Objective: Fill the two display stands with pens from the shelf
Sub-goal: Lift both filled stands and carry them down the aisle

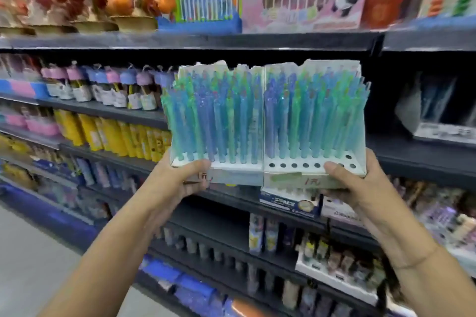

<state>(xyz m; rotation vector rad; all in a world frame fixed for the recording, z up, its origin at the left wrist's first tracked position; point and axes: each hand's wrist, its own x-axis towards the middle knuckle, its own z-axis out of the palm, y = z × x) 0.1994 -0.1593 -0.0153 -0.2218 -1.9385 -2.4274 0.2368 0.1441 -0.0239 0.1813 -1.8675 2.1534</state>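
Both stands are off the shelf (425, 162), held up side by side in front of it, inner walls touching so they read as one block. Probably held that way to carry or check the pair together and keep them level. The pens (219, 116) are upright in their sockets, so any tilt risks spilling them.

- left display stand (231, 175): white card tray. The front row shows glittery blue/green pens in every socket I can see, and it looks full.
- right display stand (296, 179): same type and mostly packed, but the front row has a line of empty holes (294, 165), plus a couple more at the right end. My read is that this one isn't finished.

Grip:
- left hand (180, 183): holds the outer lower corner of the left stand. The thumb lies on the top front edge and the fingers (195, 185) curl under the base in a clamp-type hold. It carries nothing else.
- right hand (360, 183): mirrors that on the outer lower corner of the right stand. The thumb lies across the perforated front deck near the empty holes, and the fingers (332, 192) wrap underneath. No pen is in this hand either.

Each hand takes the outside corner, so inward pressure keeps the stands butted together. Neither hand is free for loose pens. To fill the gaps, I'd expect the stands to go down on the shelf first.

A blue boxed item (288, 202) sits on the shelf edge just below the right stand. I can't tell whether they touch.
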